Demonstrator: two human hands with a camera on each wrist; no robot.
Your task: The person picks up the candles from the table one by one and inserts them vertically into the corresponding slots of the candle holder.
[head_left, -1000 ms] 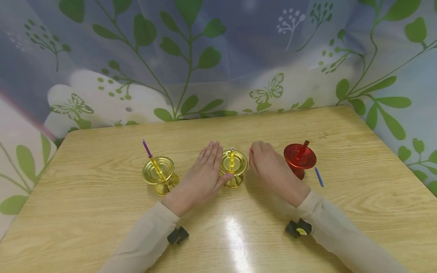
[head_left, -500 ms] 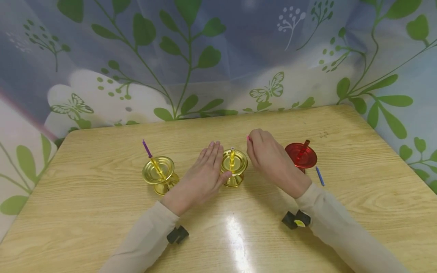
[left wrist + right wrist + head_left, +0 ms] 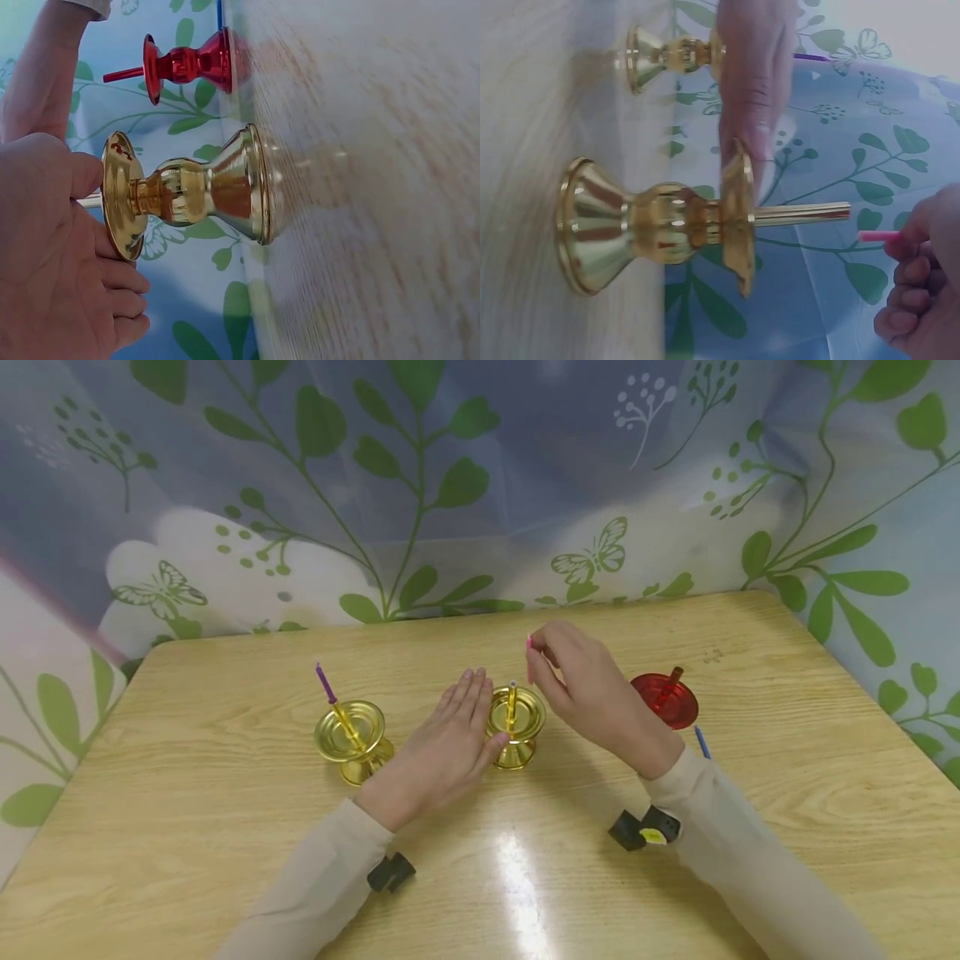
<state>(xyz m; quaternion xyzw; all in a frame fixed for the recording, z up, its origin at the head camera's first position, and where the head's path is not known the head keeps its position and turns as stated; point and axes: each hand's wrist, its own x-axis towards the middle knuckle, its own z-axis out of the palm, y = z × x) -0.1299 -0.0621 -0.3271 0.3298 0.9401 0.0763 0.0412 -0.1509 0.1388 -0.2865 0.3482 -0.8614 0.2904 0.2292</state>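
The gold candle holder (image 3: 513,752) in the middle stands upright, with a hollow tube rising from its dish. My left hand (image 3: 446,735) lies along its left side, fingers straight; the thumb touches the dish rim, as the left wrist view shows. My right hand (image 3: 588,689) pinches a small pink candle (image 3: 529,644) up and to the right of the tube. In the right wrist view that candle (image 3: 877,235) points at the tube's open end (image 3: 844,211), with a narrow gap between them. The other fingers of the right hand are curled.
To the left stands a second gold candle holder (image 3: 349,731) bearing a purple candle (image 3: 326,683). A red candle holder (image 3: 666,700) stands to the right, partly behind the right hand. Beside it a blue candle (image 3: 702,742) lies on the wooden table (image 3: 187,860).
My right hand has risen and shifted left with the pink candle, from the holder's right side to above its tube's level. The left hand has stayed in place.
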